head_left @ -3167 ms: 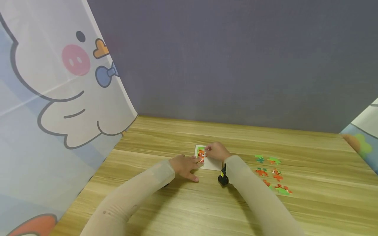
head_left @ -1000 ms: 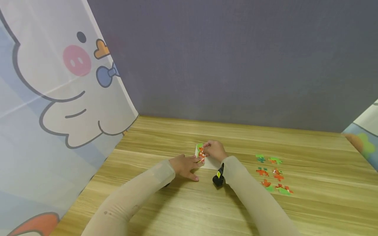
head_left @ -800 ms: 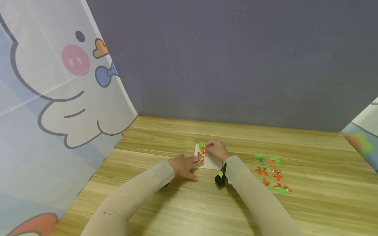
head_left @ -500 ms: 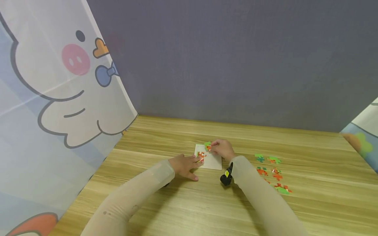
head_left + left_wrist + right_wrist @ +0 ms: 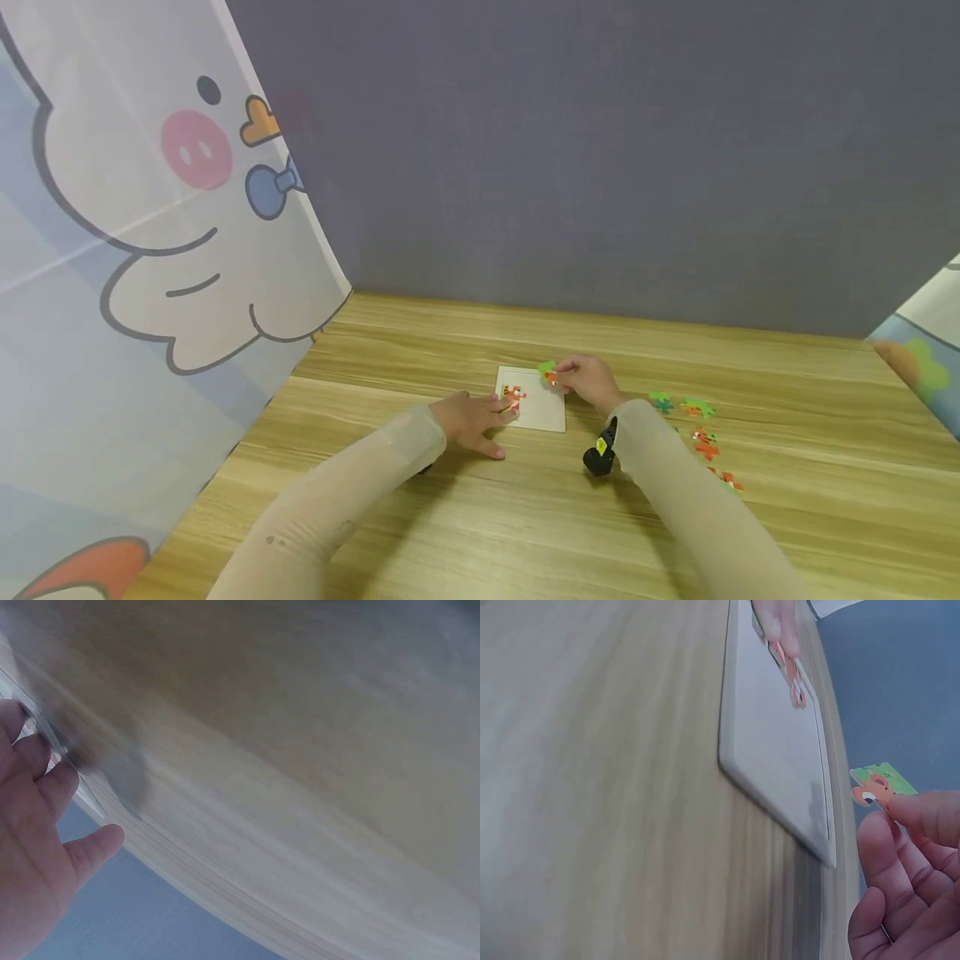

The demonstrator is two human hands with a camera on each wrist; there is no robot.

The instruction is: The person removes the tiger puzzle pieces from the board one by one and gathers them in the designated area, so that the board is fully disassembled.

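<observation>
In the head view, the left arm reaches up from the lower left, its sleeve [image 5: 322, 492] running diagonally to the centre of the frame. The left hand [image 5: 468, 421] lies palm down there, fingers straight and pointing right, thumb spread away towards the bottom of the frame. Its fingertips rest on the left part of the white board [image 5: 543, 414], over the lower end of a tiger piece [image 5: 513, 393] lying there. In the left wrist view, this hand fills the left edge, thumb apart from the fingers.

The right arm comes in from the lower right, angled up and left, a black wrist camera [image 5: 597, 461] hanging under its cuff. The right hand [image 5: 592, 382] bends inward near the centre, pinching a green-and-orange piece [image 5: 548, 373] between thumb and forefinger, at the board's upper right corner in the head view. In the right wrist view, the hand sits at the lower right, the other fingers curled towards the palm, and the pinched piece shows up apart from the board.

Right of centre in the head view, loose pieces [image 5: 706, 446] lie on the table [image 5: 480, 525], some partly hidden behind the right sleeve [image 5: 690, 483].
</observation>
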